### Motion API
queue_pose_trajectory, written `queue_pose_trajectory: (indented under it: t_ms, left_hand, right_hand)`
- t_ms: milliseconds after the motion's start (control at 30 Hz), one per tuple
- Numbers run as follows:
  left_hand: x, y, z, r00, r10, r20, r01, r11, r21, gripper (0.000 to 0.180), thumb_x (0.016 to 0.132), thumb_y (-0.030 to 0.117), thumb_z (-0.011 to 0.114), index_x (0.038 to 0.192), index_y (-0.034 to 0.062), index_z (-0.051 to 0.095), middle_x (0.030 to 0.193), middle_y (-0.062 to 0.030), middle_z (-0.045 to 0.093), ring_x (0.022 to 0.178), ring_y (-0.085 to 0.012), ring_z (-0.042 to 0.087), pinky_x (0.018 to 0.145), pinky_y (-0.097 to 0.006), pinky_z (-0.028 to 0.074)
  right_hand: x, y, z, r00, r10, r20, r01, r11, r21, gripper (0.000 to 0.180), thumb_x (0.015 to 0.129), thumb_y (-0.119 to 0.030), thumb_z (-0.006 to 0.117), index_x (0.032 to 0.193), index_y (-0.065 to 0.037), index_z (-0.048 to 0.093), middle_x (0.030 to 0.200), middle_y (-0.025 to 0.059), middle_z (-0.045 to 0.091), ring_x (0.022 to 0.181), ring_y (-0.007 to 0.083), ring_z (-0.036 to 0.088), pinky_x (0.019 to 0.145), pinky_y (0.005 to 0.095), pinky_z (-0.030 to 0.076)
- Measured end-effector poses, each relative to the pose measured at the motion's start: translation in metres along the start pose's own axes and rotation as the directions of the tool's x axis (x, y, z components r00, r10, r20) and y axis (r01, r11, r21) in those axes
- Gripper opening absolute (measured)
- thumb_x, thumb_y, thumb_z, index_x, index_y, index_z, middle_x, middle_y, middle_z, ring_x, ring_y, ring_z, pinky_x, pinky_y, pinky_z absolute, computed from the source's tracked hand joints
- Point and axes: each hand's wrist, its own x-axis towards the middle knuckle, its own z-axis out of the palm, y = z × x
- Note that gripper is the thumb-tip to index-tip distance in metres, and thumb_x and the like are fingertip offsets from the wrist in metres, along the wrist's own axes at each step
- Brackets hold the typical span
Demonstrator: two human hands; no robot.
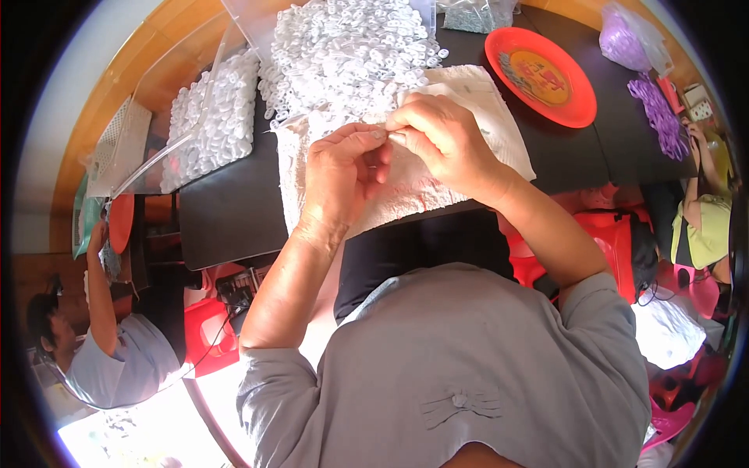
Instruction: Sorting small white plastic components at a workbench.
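Observation:
Both hands meet above a white towel (pixel 499 125) spread at the table's near edge. The thumb and finger of my left hand (pixel 343 168) are pinched together. My right hand (pixel 452 144) pinches close against the left fingertips. Whatever lies between the fingers is too small to make out. Just beyond my hands is a big heap of small white plastic pieces (pixel 343 54), many with holes, spilling from a clear container onto the towel's far edge.
White rounded pieces (pixel 214 117) fill a clear tray on the left. A red plate (pixel 542 78) sits at the right on the dark table (pixel 226 222), with purple cord (pixel 662 117) farther right. People are at the left (pixel 125 343) and right (pixel 706 210).

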Motion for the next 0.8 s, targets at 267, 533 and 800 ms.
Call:
queue_pose_trajectory:
  t_ms: [267, 533, 800]
  left_hand:
    - [0.029, 0.015, -0.002, 0.928, 0.373, -0.019, -0.307, 0.79, 0.53, 0.011, 0.084, 0.008, 0.065, 0.084, -0.0022, 0.067, 0.067, -0.0025, 0.059, 0.058, -0.0117, 0.055, 0.05, -0.024, 0.041]
    - [0.079, -0.001, 0.0, 0.773, 0.502, 0.389, -0.448, -0.004, 0.894, 0.014, 0.084, 0.007, 0.065, 0.096, 0.0025, 0.069, 0.085, -0.0113, 0.066, 0.068, -0.0213, 0.062, 0.067, -0.031, 0.049]
    - [0.081, -0.005, 0.003, 0.737, 0.55, 0.392, -0.435, -0.058, 0.899, 0.012, 0.078, 0.013, 0.068, 0.084, 0.0054, 0.062, 0.085, -0.0129, 0.064, 0.075, -0.033, 0.064, 0.067, -0.042, 0.051]
  right_hand:
    - [0.045, 0.038, -0.014, 0.882, 0.462, 0.094, -0.456, 0.785, 0.42, 0.007, 0.087, -0.005, 0.064, 0.091, 0.0, 0.066, 0.084, 0.0003, 0.064, 0.081, 0.0074, 0.058, 0.078, 0.0227, 0.046]
    - [0.027, 0.06, -0.018, 0.842, 0.535, 0.076, -0.508, 0.736, 0.447, 0.004, 0.086, -0.003, 0.064, 0.089, -0.001, 0.066, 0.076, -0.0022, 0.06, 0.068, 0.0057, 0.052, 0.066, 0.0208, 0.044]
    - [0.029, 0.05, -0.021, 0.897, 0.442, -0.022, -0.405, 0.839, 0.363, 0.003, 0.084, -0.001, 0.064, 0.087, 0.001, 0.064, 0.074, -0.0022, 0.06, 0.066, 0.0046, 0.049, 0.062, 0.0208, 0.042]
